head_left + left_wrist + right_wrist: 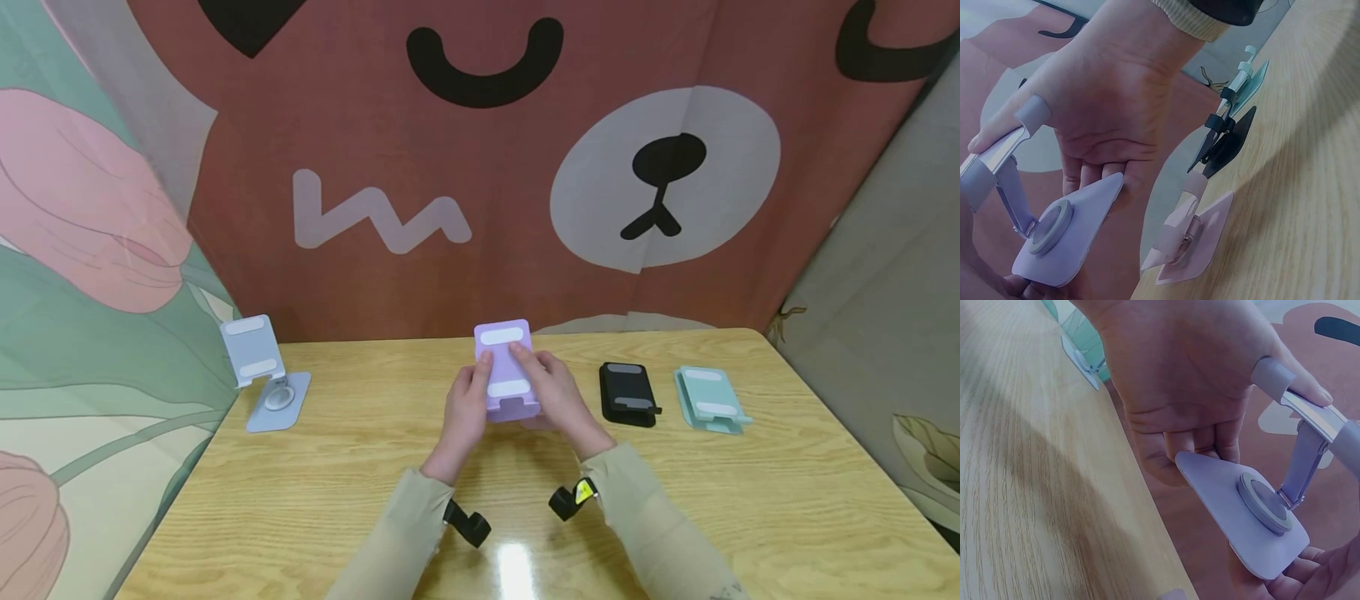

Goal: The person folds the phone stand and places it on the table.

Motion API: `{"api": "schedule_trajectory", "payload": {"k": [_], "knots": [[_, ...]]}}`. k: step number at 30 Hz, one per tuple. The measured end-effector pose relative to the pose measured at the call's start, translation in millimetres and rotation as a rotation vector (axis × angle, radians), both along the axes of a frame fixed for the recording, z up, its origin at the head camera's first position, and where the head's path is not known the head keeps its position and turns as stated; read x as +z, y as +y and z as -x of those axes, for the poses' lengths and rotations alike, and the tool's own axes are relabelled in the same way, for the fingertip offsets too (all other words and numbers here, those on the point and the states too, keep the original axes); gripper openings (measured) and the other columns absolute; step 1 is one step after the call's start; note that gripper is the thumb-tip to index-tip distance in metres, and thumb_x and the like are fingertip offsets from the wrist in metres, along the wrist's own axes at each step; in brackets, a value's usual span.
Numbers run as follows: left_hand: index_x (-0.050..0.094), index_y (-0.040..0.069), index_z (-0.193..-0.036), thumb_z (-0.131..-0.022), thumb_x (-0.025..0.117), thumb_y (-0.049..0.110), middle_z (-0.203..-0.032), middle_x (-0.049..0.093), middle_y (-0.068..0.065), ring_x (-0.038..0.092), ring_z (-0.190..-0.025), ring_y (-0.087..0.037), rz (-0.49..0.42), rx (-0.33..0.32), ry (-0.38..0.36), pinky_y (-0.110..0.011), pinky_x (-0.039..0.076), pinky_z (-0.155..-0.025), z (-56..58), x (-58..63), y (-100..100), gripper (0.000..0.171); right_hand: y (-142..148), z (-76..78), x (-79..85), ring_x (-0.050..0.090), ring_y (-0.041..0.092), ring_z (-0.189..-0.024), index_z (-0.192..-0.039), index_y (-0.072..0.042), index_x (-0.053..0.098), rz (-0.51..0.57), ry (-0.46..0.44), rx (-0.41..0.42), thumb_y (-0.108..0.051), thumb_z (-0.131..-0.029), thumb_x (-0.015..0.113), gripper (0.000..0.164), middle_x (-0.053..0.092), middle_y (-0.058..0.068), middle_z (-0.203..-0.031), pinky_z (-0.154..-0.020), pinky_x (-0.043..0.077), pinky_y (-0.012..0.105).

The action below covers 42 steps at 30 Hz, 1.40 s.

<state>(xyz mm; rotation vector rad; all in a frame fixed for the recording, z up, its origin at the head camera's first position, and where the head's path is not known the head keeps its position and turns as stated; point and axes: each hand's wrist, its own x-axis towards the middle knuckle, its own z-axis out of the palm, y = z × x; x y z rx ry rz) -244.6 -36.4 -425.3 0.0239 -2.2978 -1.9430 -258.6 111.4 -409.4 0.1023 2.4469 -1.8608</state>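
Observation:
A purple folding phone stand (510,368) is held up between both hands over the middle of the table. My left hand (465,410) grips its left side, thumb on the front of the panel. On the other side my right hand (557,393) grips it, thumb also on the panel. Underneath, fingers of both hands hold the base plate (1210,487), whose round hinge disc (1265,503) and arm show it partly unfolded. A pink phone stand (1210,250) sits on the table, mostly hidden behind my right hand in the head view.
Right of the hands lie a folded black phone stand (628,387) and a folded mint one (708,398). At the far left a light blue stand (253,348) is unfolded, its panel raised. A bear-printed cloth (360,292) hangs behind the wooden table (360,392).

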Motion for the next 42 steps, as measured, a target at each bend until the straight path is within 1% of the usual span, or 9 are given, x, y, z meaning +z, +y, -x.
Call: {"api": "schedule_trajectory", "payload": {"k": [3, 10, 13, 19, 23, 28, 35, 42], "knots": [[0.062, -0.001, -0.125, -0.102, 0.043, 0.063, -0.112, 0.066, -0.015, 0.060, -0.104, -0.029, 0.003, 0.004, 0.005, -0.047, 0.047, -0.090, 0.3, -1.4, -0.2, 0.071, 0.4, 0.0, -0.8, 0.061, 0.034, -0.106, -0.138, -0.005, 0.055, -0.016, 0.010, -0.002, -0.081, -0.087, 0.052, 0.092, 0.061, 0.021, -0.123, -0.078, 0.057, 0.044], [0.063, -0.001, -0.123, -0.103, 0.045, 0.061, -0.111, 0.066, -0.015, 0.060, -0.102, -0.029, 0.003, 0.016, 0.014, -0.046, 0.047, -0.089, 0.1, -0.9, 1.7, 0.068, 0.5, 0.1, -0.9, 0.060, 0.035, -0.105, -0.137, -0.006, 0.057, -0.001, -0.003, -0.019, -0.082, -0.085, 0.054, 0.091, 0.060, 0.021, -0.122, -0.071, 0.059, 0.043], [0.063, -0.002, -0.123, -0.103, 0.045, 0.059, -0.111, 0.067, -0.016, 0.060, -0.102, -0.030, 0.010, 0.022, 0.020, -0.047, 0.047, -0.090, 0.1, -1.4, 2.2, 0.067, 0.6, 1.1, -1.9, 0.060, 0.035, -0.106, -0.136, -0.006, 0.057, -0.015, -0.003, -0.024, -0.082, -0.085, 0.053, 0.092, 0.060, 0.021, -0.122, -0.073, 0.059, 0.043], [0.063, -0.001, -0.123, -0.103, 0.045, 0.060, -0.112, 0.067, -0.016, 0.060, -0.103, -0.030, 0.023, 0.024, 0.018, -0.048, 0.047, -0.091, -0.2, -1.4, 2.8, 0.067, 1.6, 0.9, -2.1, 0.060, 0.033, -0.107, -0.136, -0.005, 0.058, -0.055, 0.019, -0.019, -0.083, -0.086, 0.050, 0.092, 0.061, 0.020, -0.122, -0.087, 0.054, 0.046], [0.063, -0.001, -0.122, -0.104, 0.045, 0.059, -0.111, 0.066, -0.015, 0.060, -0.102, -0.030, 0.017, 0.018, 0.017, -0.047, 0.047, -0.091, -0.4, 0.2, 3.4, 0.065, 2.1, 0.0, -1.1, 0.059, 0.033, -0.108, -0.135, -0.005, 0.058, -0.060, 0.024, -0.021, -0.082, -0.088, 0.050, 0.090, 0.061, 0.019, -0.123, -0.092, 0.051, 0.048], [0.063, -0.001, -0.122, -0.104, 0.046, 0.057, -0.110, 0.067, -0.015, 0.060, -0.101, -0.029, 0.028, 0.019, 0.030, -0.047, 0.047, -0.090, -1.5, 1.2, 3.9, 0.063, 2.6, -0.9, -0.3, 0.059, 0.032, -0.106, -0.131, -0.005, 0.060, -0.049, 0.038, -0.029, -0.080, -0.088, 0.052, 0.087, 0.062, 0.019, -0.120, -0.092, 0.049, 0.048], [0.063, -0.002, -0.121, -0.105, 0.046, 0.055, -0.109, 0.067, -0.016, 0.061, -0.100, -0.030, 0.022, 0.019, 0.039, -0.048, 0.048, -0.089, -3.4, 2.9, 3.9, 0.061, 2.4, -1.2, -1.0, 0.060, 0.031, -0.103, -0.125, -0.006, 0.061, -0.030, 0.049, -0.032, -0.078, -0.089, 0.054, 0.081, 0.063, 0.017, -0.115, -0.089, 0.050, 0.046], [0.062, -0.003, -0.121, -0.106, 0.046, 0.052, -0.107, 0.067, -0.016, 0.061, -0.098, -0.030, 0.028, 0.019, 0.049, -0.047, 0.049, -0.088, -2.3, -0.2, 3.3, 0.060, 1.8, -1.1, -2.4, 0.060, 0.031, -0.101, -0.123, -0.004, 0.062, -0.035, 0.057, -0.037, -0.076, -0.089, 0.056, 0.079, 0.063, 0.018, -0.113, -0.087, 0.051, 0.045]]}}
